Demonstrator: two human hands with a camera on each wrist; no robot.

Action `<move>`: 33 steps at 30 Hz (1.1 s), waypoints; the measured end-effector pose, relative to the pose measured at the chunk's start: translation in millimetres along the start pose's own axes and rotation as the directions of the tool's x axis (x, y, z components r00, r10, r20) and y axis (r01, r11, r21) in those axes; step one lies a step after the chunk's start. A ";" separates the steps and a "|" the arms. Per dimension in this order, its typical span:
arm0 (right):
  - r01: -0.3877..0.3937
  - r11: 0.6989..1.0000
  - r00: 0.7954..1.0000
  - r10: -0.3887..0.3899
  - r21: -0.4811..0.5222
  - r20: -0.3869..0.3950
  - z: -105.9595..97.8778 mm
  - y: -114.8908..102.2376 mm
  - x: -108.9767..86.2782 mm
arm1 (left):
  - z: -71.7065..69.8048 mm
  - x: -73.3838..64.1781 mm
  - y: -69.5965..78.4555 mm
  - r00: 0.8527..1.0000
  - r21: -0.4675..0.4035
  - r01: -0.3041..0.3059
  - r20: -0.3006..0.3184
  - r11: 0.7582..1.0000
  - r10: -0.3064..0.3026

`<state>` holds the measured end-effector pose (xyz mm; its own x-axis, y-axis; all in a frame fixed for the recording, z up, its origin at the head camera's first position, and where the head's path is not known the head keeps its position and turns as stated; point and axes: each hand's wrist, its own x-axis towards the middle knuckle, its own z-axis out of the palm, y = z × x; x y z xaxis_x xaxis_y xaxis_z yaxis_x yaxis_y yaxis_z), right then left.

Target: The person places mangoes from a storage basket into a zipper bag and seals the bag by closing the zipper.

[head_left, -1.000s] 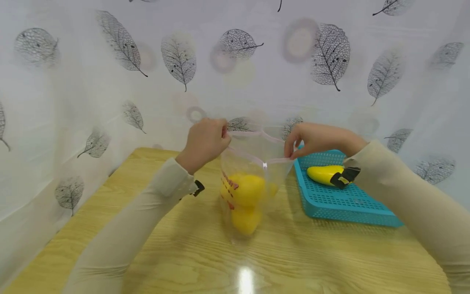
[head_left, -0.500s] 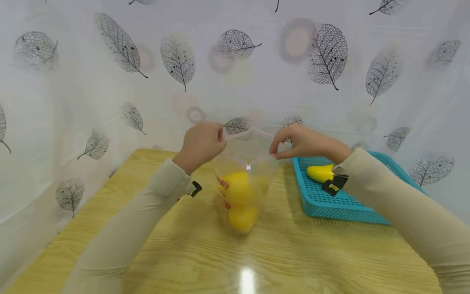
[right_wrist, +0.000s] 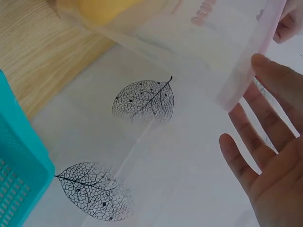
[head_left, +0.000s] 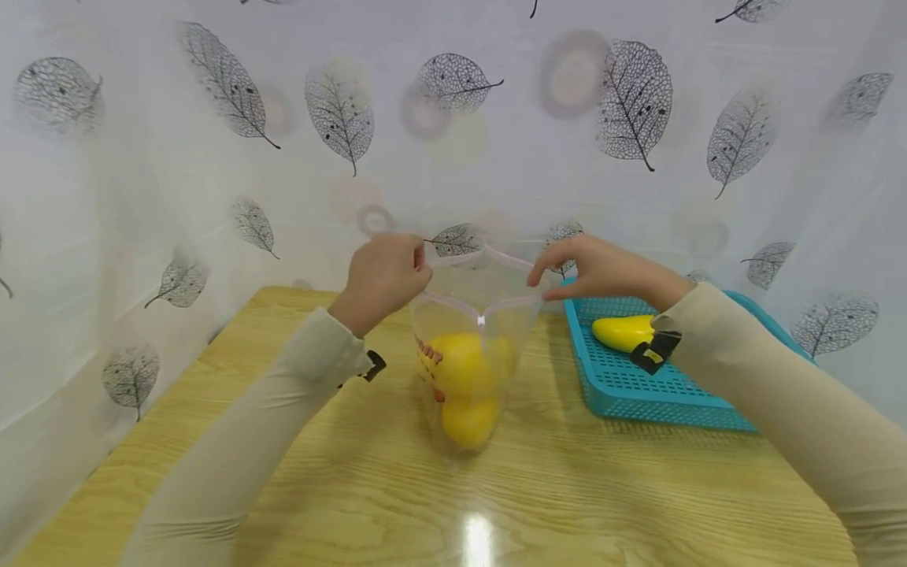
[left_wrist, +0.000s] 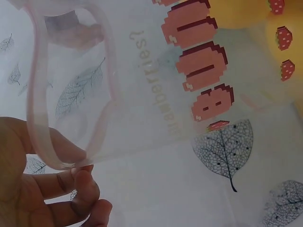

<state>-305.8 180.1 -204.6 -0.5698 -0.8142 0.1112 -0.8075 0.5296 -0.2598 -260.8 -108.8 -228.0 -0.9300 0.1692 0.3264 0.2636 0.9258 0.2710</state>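
Note:
A clear zip bag with a pink-edged mouth and a white slider stands upright, mouth parted, on the wooden table. Several rounded yellow fruits show through its wall. At the bag's left top corner, my left hand pinches the rim between thumb and fingers; the left wrist view shows this pinch and red printed letters. Beside the right top corner, my right hand has its thumb and fingers spread. In the right wrist view its straight fingers lie right at the bag's edge.
A blue perforated basket stands to the right of the bag. In it lies an elongated yellow fruit, partly behind my right wrist. A white curtain with leaf prints hangs behind and along the left side.
Both hands shifted left with the bag's top, the right hand further. The right hand's thumb and fingers went from pinching the rim to spread apart. The left hand kept its pinch.

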 end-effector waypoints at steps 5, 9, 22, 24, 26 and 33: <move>-0.086 0.995 0.996 0.087 0.053 -0.011 -6.2 7.8 -7.1 | 1.2 -1.6 1.7 0.999 -0.009 -0.018 -0.031 1.000 0.018; -0.139 0.986 0.990 0.140 0.093 -0.009 -9.4 18.7 -13.0 | 1.7 -3.5 2.6 0.998 -0.010 -0.025 -0.054 1.000 0.024; -0.300 0.953 0.954 0.301 0.037 -0.012 -10.5 68.5 -40.9 | 5.4 -5.4 3.8 0.994 -0.026 -0.055 -0.098 0.998 0.052; -0.323 0.946 0.946 0.323 0.023 -0.005 -9.1 78.1 -45.5 | 5.5 -5.3 3.9 0.993 -0.025 -0.056 -0.102 0.998 0.053; -0.339 0.941 0.941 0.339 0.003 0.004 -7.4 87.7 -49.8 | 5.8 -5.3 4.0 0.993 -0.025 -0.056 -0.104 0.998 0.053; -0.398 0.914 0.911 0.404 -0.081 0.085 2.8 117.7 -61.9 | 7.0 -5.0 3.7 0.992 -0.020 -0.059 -0.112 0.998 0.057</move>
<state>-365.1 292.2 -244.8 -0.8322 -0.5479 -0.0851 -0.5237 0.8272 -0.2037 -256.9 -103.8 -234.9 -0.8790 0.1827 0.4404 0.3233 0.9073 0.2690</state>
